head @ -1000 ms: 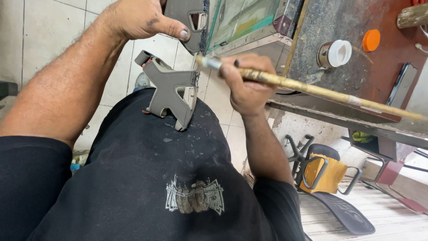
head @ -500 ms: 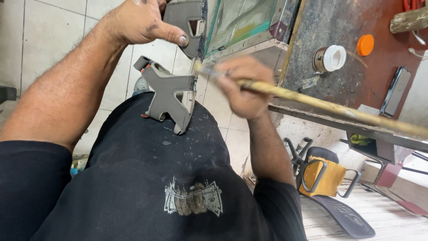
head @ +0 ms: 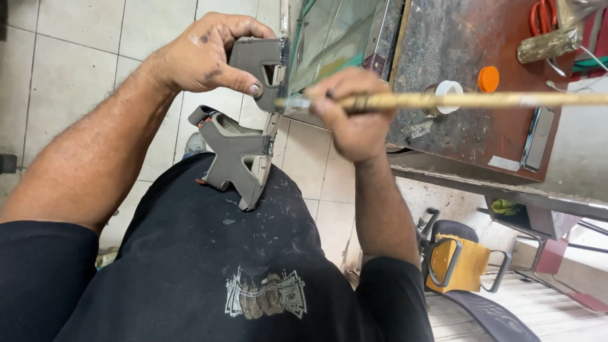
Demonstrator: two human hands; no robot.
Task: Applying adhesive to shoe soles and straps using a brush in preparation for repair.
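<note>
Braced on the person's lap, the grey-brown, angular metal bracket (head: 244, 136) is steadied at its top, at 12 o'clock, by the left hand (head: 202, 54) closed around it, while the right hand (head: 354, 117) clamps a long yellowish brush handle (head: 468, 100) whose tip meets it.

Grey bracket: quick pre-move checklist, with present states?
1. Left hand holds the grey bracket at its top: ok.
2. Bracket's lower end rests on the thigh: ok.
3. Right hand has a closed grip on the rod: ok.
4. Rod tip at the bracket's edge: ok; actual contact: cannot tell.
5. Rod clears the white roll on the bench: cannot tell, they overlap in view.
</note>
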